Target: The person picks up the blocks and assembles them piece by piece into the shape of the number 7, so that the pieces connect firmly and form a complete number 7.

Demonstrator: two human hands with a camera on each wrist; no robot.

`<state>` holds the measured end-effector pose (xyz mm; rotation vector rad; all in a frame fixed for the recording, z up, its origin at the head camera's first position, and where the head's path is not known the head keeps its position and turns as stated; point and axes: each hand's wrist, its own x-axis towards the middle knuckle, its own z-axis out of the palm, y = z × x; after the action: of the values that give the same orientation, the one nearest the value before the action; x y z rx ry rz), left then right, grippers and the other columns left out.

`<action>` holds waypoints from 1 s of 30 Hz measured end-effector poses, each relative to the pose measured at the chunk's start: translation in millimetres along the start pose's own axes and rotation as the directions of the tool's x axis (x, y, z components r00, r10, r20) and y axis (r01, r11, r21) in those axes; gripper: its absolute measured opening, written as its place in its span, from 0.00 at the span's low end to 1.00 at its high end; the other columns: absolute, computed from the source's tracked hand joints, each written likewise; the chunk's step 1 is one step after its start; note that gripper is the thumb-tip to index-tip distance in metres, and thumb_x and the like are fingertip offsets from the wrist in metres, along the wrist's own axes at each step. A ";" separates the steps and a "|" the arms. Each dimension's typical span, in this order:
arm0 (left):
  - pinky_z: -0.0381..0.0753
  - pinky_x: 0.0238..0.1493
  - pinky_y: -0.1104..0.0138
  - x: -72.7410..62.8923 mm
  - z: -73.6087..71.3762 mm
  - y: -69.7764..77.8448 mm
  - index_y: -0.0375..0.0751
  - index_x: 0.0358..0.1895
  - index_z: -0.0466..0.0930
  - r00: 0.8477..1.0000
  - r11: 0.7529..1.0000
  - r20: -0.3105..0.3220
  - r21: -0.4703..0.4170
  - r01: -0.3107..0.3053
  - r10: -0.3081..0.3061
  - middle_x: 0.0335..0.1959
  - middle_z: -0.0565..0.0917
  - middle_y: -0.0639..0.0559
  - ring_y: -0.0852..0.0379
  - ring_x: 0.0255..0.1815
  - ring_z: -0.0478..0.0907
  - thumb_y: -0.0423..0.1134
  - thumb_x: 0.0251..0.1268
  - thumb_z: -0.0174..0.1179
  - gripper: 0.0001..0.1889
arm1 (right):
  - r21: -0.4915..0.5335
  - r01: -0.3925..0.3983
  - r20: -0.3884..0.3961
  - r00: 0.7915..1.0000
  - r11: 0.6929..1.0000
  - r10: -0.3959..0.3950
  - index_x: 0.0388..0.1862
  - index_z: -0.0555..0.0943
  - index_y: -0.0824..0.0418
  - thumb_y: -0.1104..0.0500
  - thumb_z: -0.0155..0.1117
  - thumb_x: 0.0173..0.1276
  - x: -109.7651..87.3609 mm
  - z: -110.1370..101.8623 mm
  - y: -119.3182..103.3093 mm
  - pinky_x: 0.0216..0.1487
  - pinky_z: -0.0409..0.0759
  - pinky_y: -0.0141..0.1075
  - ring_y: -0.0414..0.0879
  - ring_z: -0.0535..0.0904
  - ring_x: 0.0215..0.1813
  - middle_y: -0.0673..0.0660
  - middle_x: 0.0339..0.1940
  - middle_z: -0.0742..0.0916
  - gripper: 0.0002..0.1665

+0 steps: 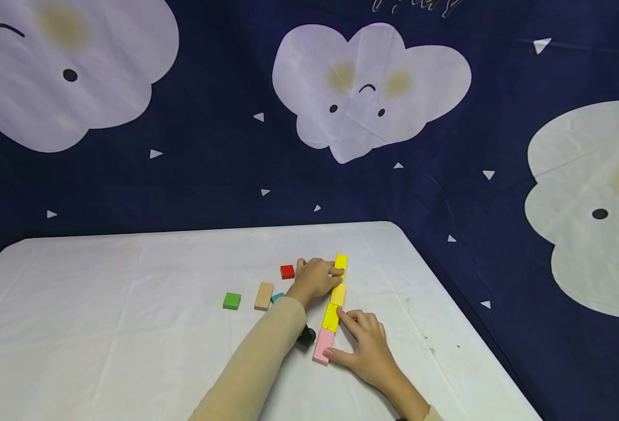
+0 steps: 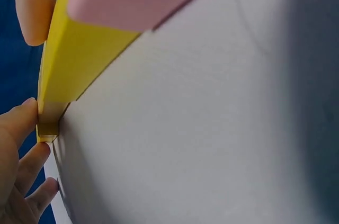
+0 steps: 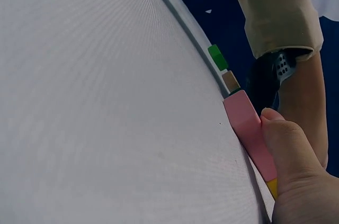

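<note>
Fabrics and blocks before me: yellow blocks [image 1: 331,317], smooth; tan block [image 1: 263,296], wood-like, matt; bench cover [image 1: 130,351], creased cloth; my sleeve [image 1: 256,356], matt fabric.

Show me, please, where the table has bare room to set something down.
Bare table lies left of the green block and, apart from specks, right of the right hand. It is crowded from the tan block across to the yellow and pink row, by the left hand.

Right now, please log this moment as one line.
left hand: touches far yellow block; right hand: touches nearest yellow block, pink block; off-row: red block, tan block, green block
</note>
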<state>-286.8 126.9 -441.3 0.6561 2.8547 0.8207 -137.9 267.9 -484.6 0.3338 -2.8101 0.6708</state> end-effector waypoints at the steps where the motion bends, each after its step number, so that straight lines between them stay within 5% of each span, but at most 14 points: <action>1: 0.58 0.60 0.53 -0.4 0.1 -0.7 0.65 0.55 0.84 1.000 1.000 0.000 -0.001 -0.001 0.001 0.67 0.77 0.62 0.55 0.67 0.73 0.53 0.67 0.62 0.14 | 0.000 0.003 -0.003 1.000 1.000 -0.003 0.72 0.73 0.51 0.25 0.71 0.48 -0.1 0.1 0.1 0.56 0.63 0.43 0.37 0.65 0.53 0.43 0.54 0.79 0.55; 24: 0.55 0.68 0.45 -5.2 -2.2 -3.6 0.69 0.62 0.78 0.996 1.000 0.091 0.016 -0.002 0.001 0.70 0.73 0.62 0.52 0.78 0.60 0.49 0.74 0.54 0.17 | 0.002 -0.005 -0.004 1.000 1.000 0.005 0.72 0.73 0.49 0.25 0.71 0.48 -1.2 1.1 0.2 0.56 0.63 0.44 0.37 0.64 0.53 0.43 0.54 0.79 0.55; 30: 0.53 0.69 0.44 -4.8 -0.4 -8.9 0.67 0.63 0.77 0.999 0.999 0.053 -0.051 -0.001 0.004 0.68 0.75 0.61 0.52 0.78 0.61 0.49 0.73 0.55 0.18 | 0.001 0.005 -0.002 1.000 1.000 -0.005 0.72 0.72 0.49 0.25 0.71 0.48 -0.6 0.8 0.4 0.56 0.63 0.44 0.37 0.65 0.54 0.43 0.54 0.79 0.55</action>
<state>-285.9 117.9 -445.8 0.6654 2.7760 0.8601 -137.5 268.0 -485.6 0.3401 -2.8058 0.6715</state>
